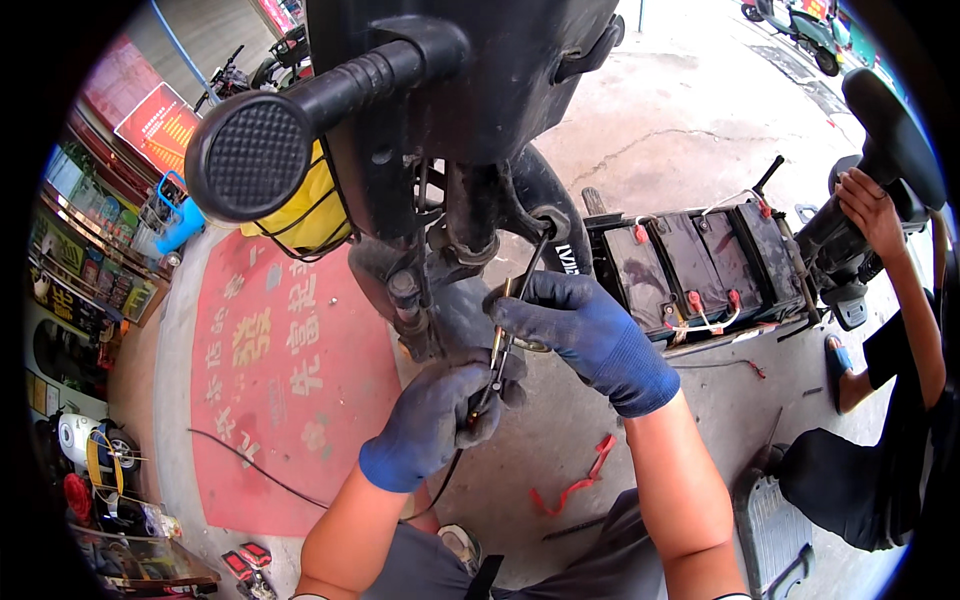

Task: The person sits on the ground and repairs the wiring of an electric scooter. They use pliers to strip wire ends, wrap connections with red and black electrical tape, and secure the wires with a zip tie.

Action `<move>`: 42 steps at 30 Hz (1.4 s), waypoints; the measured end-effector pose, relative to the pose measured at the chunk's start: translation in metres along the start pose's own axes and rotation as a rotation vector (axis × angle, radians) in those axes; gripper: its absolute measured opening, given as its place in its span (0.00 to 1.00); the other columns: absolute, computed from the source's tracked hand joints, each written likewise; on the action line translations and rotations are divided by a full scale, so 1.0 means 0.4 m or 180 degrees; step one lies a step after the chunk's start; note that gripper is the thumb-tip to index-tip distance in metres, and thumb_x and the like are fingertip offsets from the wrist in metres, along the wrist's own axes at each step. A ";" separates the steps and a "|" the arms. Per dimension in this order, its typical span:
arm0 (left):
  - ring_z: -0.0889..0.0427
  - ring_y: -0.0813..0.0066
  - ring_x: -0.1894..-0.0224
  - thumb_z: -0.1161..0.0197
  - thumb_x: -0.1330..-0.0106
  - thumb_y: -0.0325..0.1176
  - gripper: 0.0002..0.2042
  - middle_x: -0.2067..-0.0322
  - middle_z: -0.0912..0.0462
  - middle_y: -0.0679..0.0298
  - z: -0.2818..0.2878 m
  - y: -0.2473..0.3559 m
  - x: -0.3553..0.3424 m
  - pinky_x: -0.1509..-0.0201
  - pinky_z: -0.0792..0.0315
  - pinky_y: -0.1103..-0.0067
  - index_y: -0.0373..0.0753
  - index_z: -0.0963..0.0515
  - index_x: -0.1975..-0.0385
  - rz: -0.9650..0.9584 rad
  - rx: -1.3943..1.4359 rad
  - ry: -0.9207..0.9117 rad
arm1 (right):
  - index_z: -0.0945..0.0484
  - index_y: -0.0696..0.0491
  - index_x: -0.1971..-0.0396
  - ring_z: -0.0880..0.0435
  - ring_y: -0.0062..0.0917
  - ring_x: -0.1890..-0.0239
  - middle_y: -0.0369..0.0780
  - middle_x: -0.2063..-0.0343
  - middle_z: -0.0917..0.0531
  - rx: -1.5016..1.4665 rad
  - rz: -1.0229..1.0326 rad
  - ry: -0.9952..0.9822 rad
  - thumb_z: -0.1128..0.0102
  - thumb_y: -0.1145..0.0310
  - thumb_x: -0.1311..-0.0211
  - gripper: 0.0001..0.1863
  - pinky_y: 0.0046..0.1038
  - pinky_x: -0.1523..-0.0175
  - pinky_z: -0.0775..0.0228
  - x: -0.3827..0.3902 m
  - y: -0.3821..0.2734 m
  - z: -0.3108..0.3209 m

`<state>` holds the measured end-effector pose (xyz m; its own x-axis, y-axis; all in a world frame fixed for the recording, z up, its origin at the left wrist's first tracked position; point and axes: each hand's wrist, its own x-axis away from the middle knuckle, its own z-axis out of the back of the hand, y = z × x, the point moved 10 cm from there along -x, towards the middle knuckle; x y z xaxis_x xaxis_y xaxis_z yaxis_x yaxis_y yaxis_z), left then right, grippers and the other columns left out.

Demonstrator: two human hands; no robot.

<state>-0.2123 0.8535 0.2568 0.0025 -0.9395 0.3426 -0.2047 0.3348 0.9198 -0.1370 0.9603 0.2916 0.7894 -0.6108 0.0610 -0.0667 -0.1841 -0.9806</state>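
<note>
My gloved left hand (440,415) is closed around a thin black cable (449,472) and the lower end of a slender metal piece (497,355) in the middle of the view. My gloved right hand (570,330) grips the upper part of that piece, silver and brass-coloured, with a small ring-like metal part under its fingers; whether it is a tool or a fitting I cannot tell. The cable runs up beside them to the front fork (468,205) of a black scooter, whose body and ridged handlebar end (247,155) hang above my hands. A yellow item (303,205) sits in a wire basket.
Four batteries (720,270) with cables lie in a frame at the right, beside a black saddle (885,130) held by another person's hand (872,215). A red strap (590,470) lies on the ground. A red mat (270,360) and crowded shopfront (70,290) are at left.
</note>
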 end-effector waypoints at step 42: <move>0.36 0.86 0.86 0.57 0.25 0.32 0.18 0.75 0.24 0.61 -0.086 0.083 0.030 0.83 0.42 0.88 0.35 0.36 0.38 -0.0065 0.0132 -0.0008 | 0.19 0.61 0.57 0.23 0.16 0.62 0.35 0.66 0.18 0.0228 0.1136 -0.0202 0.46 0.60 0.30 0.18 0.22 0.54 0.31 0.029 -0.097 0.017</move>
<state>-0.1853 0.8557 0.2981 0.0046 -0.9463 0.3233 -0.2451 0.3124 0.9178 -0.1210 0.9654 0.3290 0.7607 -0.5774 -0.2966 -0.3036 0.0875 -0.9488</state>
